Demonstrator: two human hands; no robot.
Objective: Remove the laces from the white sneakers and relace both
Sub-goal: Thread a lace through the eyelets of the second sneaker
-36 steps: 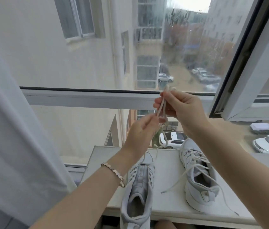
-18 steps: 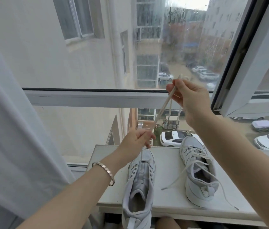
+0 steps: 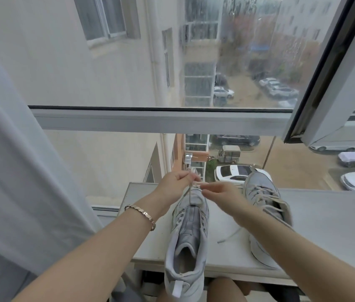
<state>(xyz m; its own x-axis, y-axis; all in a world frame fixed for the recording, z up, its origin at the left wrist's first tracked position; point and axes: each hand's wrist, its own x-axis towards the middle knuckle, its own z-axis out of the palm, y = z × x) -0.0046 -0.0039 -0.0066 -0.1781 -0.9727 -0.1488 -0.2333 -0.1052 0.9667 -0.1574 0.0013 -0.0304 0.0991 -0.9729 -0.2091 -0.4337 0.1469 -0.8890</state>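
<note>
On the white window ledge (image 3: 324, 225), the left-hand white high-top sneaker (image 3: 190, 236) lies toe-far with its heel hanging over the near edge and most of its eyelets bare. Just above its toe, the left hand (image 3: 175, 182), with a gold link bracelet (image 3: 141, 214) on its wrist, pinches the thin off-white shoelace (image 3: 190, 194) between curled fingers. The right hand (image 3: 220, 196) nips the same lace close beside it. The second white sneaker (image 3: 263, 199) stands to the right, laced, with one loose end (image 3: 229, 236) trailing on the ledge. A pale curtain (image 3: 8, 171) hangs at left.
</note>
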